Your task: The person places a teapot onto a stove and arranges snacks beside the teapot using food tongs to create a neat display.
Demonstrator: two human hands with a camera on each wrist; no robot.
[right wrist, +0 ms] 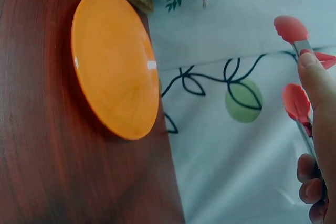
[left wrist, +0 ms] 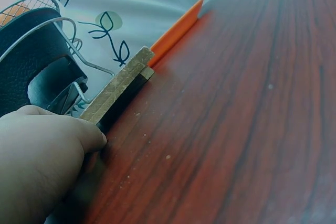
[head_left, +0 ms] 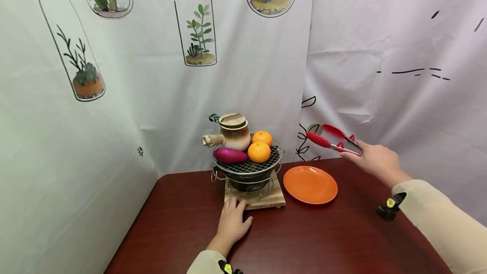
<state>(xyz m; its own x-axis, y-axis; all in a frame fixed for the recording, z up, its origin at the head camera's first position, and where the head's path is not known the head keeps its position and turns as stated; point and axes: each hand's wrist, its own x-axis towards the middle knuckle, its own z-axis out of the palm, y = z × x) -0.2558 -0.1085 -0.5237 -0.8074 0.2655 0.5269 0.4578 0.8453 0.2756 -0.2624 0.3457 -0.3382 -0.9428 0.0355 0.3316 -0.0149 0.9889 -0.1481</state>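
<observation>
My right hand (head_left: 378,162) grips a pair of red-tipped tongs (head_left: 319,139), raised above the table's right side. Their two heads stand apart with nothing between them, and the right wrist view shows the thumb on one arm and curled fingers at the other. My left hand (head_left: 233,222) rests its fingers at the front edge of a wooden board (head_left: 272,200), thumb apart from them. On that board stands a small black grill (head_left: 247,182) with a wire rack (head_left: 249,167). The rack bears a lidded clay pot (head_left: 236,136), a purple eggplant (head_left: 230,155) and two oranges (head_left: 259,152).
An orange plate (head_left: 310,184) lies on the dark red wooden table (head_left: 304,240), right of the board and below the tongs. The pot's handle (head_left: 213,140) points left past the rack. White cloth (head_left: 258,83) with printed plants hangs behind and at the left.
</observation>
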